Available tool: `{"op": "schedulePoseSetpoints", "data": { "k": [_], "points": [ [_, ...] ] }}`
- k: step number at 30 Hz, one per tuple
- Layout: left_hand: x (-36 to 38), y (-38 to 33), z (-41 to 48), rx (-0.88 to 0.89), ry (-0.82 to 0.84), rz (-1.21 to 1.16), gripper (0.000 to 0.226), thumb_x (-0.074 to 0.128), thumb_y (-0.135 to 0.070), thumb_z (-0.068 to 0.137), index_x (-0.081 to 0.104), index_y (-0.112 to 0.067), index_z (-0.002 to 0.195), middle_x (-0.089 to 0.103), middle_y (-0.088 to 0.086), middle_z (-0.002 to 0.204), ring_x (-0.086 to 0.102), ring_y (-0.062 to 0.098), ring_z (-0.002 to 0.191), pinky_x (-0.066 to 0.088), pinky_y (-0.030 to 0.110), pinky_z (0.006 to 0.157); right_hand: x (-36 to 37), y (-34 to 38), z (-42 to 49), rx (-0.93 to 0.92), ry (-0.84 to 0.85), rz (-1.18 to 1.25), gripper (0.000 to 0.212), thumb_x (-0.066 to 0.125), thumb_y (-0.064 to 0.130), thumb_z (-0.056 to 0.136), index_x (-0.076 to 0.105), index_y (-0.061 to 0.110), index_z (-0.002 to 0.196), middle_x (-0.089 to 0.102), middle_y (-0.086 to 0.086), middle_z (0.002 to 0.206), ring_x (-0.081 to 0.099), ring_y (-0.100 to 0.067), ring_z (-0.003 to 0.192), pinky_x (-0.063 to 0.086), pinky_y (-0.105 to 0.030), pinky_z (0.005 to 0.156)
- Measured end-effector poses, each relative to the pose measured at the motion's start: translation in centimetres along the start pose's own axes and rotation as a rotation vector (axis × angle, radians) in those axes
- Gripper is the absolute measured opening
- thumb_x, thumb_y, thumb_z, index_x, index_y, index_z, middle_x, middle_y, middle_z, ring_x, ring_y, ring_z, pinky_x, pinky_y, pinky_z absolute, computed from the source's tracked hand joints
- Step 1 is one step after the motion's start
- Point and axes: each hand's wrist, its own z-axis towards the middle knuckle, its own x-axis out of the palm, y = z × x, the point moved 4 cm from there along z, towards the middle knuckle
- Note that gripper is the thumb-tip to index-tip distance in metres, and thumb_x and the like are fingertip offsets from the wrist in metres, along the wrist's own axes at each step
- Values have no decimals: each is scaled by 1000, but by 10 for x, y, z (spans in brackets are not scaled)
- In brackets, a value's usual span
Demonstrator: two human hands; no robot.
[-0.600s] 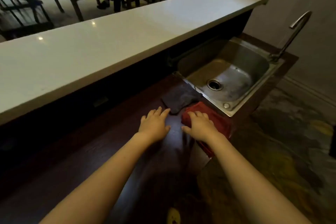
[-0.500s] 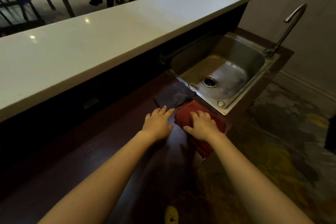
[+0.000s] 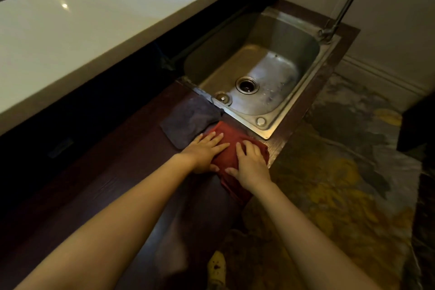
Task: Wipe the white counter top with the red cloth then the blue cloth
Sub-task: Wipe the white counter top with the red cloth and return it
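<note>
The red cloth (image 3: 231,140) lies on the dark wooden lower counter (image 3: 131,172), just in front of the sink's near corner, and part of it hangs over the counter's edge. My left hand (image 3: 204,152) and my right hand (image 3: 252,165) both rest flat on it with fingers spread and not closed around it. The blue cloth (image 3: 188,120) lies flat just behind and left of the red one, touching it. The long white counter top (image 3: 94,19) runs across the upper left, higher and farther away.
A steel sink (image 3: 303,54) with a drain sits to the right, with a tall curved faucet (image 3: 348,0) at its far corner. Patterned floor lies to the right and below. Chair legs show beyond the white counter.
My left hand has slid right from the bare wood onto the red cloth, beside my right hand. The view has moved closer and tilted down.
</note>
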Motion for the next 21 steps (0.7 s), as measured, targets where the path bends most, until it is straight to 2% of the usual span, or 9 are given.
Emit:
{"op": "schedulePoseSetpoints", "data": {
  "k": [3, 8, 12, 14, 16, 18, 21],
  "points": [
    [2, 1, 4, 1, -82, -53, 74, 53, -40, 88, 10, -29, 148, -2, 3, 160, -3, 22, 146, 1, 40, 117, -1, -1, 4, 0, -59, 24, 67, 55, 34, 88, 25, 11, 144, 24, -11, 151, 19, -28, 138, 21, -36, 113],
    [3, -9, 3, -48, -298, -74, 58, 51, -33, 90, 29, -26, 144, 20, 3, 157, 15, 22, 145, 16, 34, 117, 1, 0, 3, 9, -185, 28, 48, 45, 22, 93, 36, 12, 139, 35, -6, 149, 27, -25, 135, 27, -34, 109],
    [-3, -14, 0, -93, -353, -46, 50, 49, -28, 91, 37, -20, 139, 29, 5, 154, 24, 23, 143, 25, 33, 112, -5, -4, 4, -19, -227, 71, 40, 44, 20, 94, 46, 11, 132, 45, -7, 144, 35, -24, 132, 30, -32, 105],
    [-11, -16, -2, -116, -383, -57, 47, 49, -27, 91, 40, -17, 136, 41, 8, 147, 35, 23, 137, 30, 32, 106, -15, -5, 4, -32, -254, 86, 35, 46, 21, 93, 52, 10, 126, 56, -10, 132, 45, -26, 123, 36, -35, 98],
    [-22, -18, -7, -143, -418, -45, 43, 48, -29, 91, 42, -17, 132, 53, 10, 134, 48, 26, 124, 37, 34, 94, -27, -5, 5, -19, -259, 92, 33, 46, 23, 93, 54, 11, 123, 62, -13, 120, 52, -31, 113, 41, -38, 90],
    [-34, -20, -13, -163, -457, -9, 40, 46, -31, 92, 43, -17, 129, 57, 9, 126, 53, 28, 115, 41, 38, 86, -40, -4, 4, -17, -264, 107, 32, 45, 24, 93, 54, 12, 122, 64, -15, 114, 57, -34, 106, 44, -39, 84],
    [-55, -17, -26, -179, -532, 11, 37, 44, -34, 92, 46, -18, 126, 59, 7, 122, 55, 28, 111, 42, 39, 84, -62, 5, 0, -53, -293, 153, 28, 45, 23, 94, 55, 12, 117, 65, -16, 106, 59, -35, 98, 44, -37, 76]
  ]
}}
